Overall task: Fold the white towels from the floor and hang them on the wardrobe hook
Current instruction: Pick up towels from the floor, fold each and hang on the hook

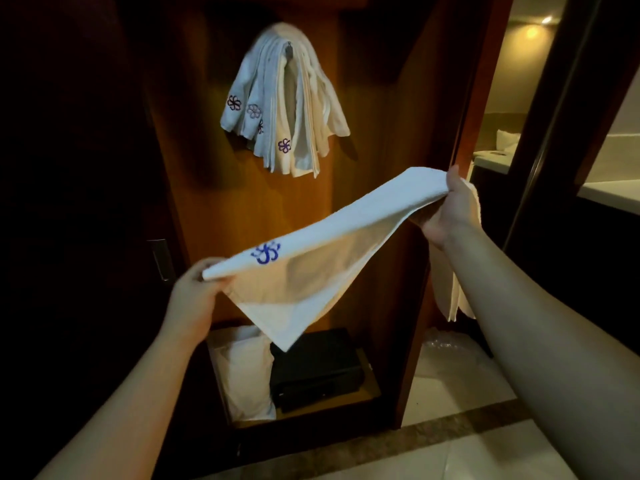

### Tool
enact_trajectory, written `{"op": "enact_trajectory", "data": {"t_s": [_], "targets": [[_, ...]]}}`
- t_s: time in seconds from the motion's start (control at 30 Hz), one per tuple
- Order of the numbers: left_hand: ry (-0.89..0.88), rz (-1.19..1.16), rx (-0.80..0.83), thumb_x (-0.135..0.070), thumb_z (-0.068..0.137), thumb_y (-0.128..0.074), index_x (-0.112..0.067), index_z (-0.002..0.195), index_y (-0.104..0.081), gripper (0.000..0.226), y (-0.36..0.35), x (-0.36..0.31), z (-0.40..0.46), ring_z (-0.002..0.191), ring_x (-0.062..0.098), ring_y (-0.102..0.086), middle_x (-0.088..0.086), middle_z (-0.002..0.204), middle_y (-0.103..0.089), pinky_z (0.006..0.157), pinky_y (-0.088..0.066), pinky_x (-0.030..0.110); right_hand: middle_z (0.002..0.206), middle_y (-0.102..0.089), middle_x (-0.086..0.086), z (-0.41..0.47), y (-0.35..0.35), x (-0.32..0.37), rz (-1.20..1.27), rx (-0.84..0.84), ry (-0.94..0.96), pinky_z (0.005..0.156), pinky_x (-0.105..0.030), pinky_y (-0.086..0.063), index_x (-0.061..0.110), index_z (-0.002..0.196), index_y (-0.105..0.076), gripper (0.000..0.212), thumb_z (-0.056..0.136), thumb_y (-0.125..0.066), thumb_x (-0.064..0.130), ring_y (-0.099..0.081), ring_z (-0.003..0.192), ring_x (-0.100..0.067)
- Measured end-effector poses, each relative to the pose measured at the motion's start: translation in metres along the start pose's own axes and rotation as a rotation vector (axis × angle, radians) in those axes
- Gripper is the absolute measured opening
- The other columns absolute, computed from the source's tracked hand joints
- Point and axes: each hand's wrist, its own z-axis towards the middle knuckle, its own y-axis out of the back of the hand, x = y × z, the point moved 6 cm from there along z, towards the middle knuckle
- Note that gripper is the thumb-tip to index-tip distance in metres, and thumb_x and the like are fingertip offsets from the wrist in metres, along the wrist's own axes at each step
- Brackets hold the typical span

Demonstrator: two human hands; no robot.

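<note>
Now towel (332, 237) between both grips

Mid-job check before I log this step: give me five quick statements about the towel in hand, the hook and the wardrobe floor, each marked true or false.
1. Both hands hold the same towel, the left hand lower than the right hand. True.
2. The hook is bare. False: a bunch of hung towels already drapes over it.
3. The held towel carries a blue flower emblem near the left hand's grip. True.
4. The held towel is stretched flat and level. False: it slopes up to the right and a corner hangs down in the middle.
5. A dark box sits at the bottom of the wardrobe, right of a white bundle. True.
</note>
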Motion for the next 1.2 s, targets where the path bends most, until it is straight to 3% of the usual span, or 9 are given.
{"op": "enact_trajectory", "data": {"t_s": [0.1, 0.23, 0.4, 0.67, 0.8, 0.87, 1.0, 1.1, 1.2], "targets": [[-0.061, -0.343, 0.062, -0.022, 0.076, -0.078, -0.032, 0.096, -0.074, 0.023, 0.013, -0.027, 0.014, 0.094, 0.015, -0.07, -0.005, 0.099, -0.075, 0.081, -0.057, 0.035, 0.115, -0.072, -0.013, 0.005, 0.0, -0.006, 0.096, 0.019, -0.023, 0.068, -0.049, -0.061, 0.013, 0.131, -0.05, 0.048, 0.095, -0.066, 0.041, -0.075, 0.092, -0.033], [0.215, -0.116, 0.301, -0.024, 0.072, -0.083, -0.025, 0.112, -0.074, 0.041, -0.021, 0.009, -0.018, 0.103, 0.025, -0.071, 0.006, 0.114, -0.074, 0.074, -0.06, 0.033, 0.1, -0.077, -0.018, 0.01, -0.003, -0.017, 0.171, 0.065, -0.06, 0.07, -0.05, -0.061, 0.01, 0.121, -0.054, 0.042, 0.097, -0.062, 0.042, -0.075, 0.088, -0.038], [0.165, -0.259, 0.162, 0.009, 0.079, -0.06, -0.027, 0.092, -0.077, 0.041, -0.002, 0.004, -0.02, 0.085, 0.021, -0.074, 0.005, 0.102, -0.076, 0.054, -0.058, 0.03, 0.117, -0.073, -0.016, 0.021, 0.025, -0.029, 0.122, -0.004, -0.106, 0.081, -0.057, -0.059, 0.011, 0.137, -0.048, 0.053, 0.097, -0.062, 0.043, -0.074, 0.097, -0.037], [0.117, -0.416, 0.207, 0.001, 0.075, -0.058, -0.023, 0.077, -0.075, 0.03, -0.002, -0.018, -0.021, 0.086, 0.021, -0.071, 0.004, 0.096, -0.073, 0.063, -0.06, 0.028, 0.12, -0.072, -0.014, 0.027, 0.039, -0.046, 0.138, -0.036, -0.155, 0.088, -0.055, -0.058, 0.013, 0.139, -0.048, 0.055, 0.098, -0.058, 0.048, -0.072, 0.103, -0.037], [0.082, -0.377, 0.165, 0.016, 0.082, -0.05, -0.019, 0.064, -0.072, 0.045, -0.001, -0.015, -0.013, 0.106, 0.028, -0.064, 0.003, 0.105, -0.067, 0.071, -0.06, 0.031, 0.116, -0.074, -0.013, 0.032, 0.043, -0.048, 0.15, -0.048, -0.143, 0.089, -0.054, -0.058, 0.014, 0.135, -0.053, 0.05, 0.097, -0.061, 0.045, -0.073, 0.1, -0.036], [0.056, -0.364, 0.143, 0.014, 0.091, -0.048, -0.02, 0.07, -0.073, 0.047, -0.003, -0.015, -0.01, 0.113, 0.031, -0.065, 0.007, 0.115, -0.068, 0.074, -0.061, 0.034, 0.115, -0.074, -0.012, 0.034, 0.045, -0.05, 0.155, -0.057, -0.142, 0.09, -0.052, -0.058, 0.014, 0.134, -0.054, 0.049, 0.096, -0.062, 0.044, -0.074, 0.099, -0.036], [0.092, -0.377, 0.094, -0.005, 0.094, -0.059, -0.036, 0.119, -0.067, 0.04, -0.007, -0.01, -0.003, 0.097, 0.026, -0.073, 0.005, 0.112, -0.074, 0.067, -0.061, 0.033, 0.114, -0.075, -0.013, 0.039, 0.045, -0.05, 0.186, -0.047, -0.128, 0.088, -0.051, -0.059, 0.014, 0.134, -0.054, 0.047, 0.097, -0.061, 0.042, -0.074, 0.098, -0.036], [0.203, -0.183, 0.215, -0.022, 0.097, -0.061, -0.031, 0.118, -0.069, 0.023, -0.022, 0.005, -0.005, 0.103, 0.032, -0.071, 0.003, 0.112, -0.075, 0.066, -0.06, 0.031, 0.111, -0.075, -0.015, 0.044, 0.042, -0.047, 0.196, -0.028, -0.102, 0.08, -0.051, -0.061, 0.01, 0.132, -0.055, 0.044, 0.1, -0.057, 0.041, -0.074, 0.097, -0.037], [0.206, -0.099, 0.237, -0.015, 0.097, -0.059, -0.032, 0.108, -0.074, 0.025, -0.027, 0.009, -0.006, 0.102, 0.029, -0.072, 0.004, 0.109, -0.076, 0.066, -0.059, 0.03, 0.113, -0.075, -0.016, 0.049, 0.04, -0.044, 0.184, -0.024, -0.093, 0.075, -0.051, -0.06, 0.011, 0.131, -0.056, 0.047, 0.099, -0.056, 0.045, -0.074, 0.097, -0.038]]}}
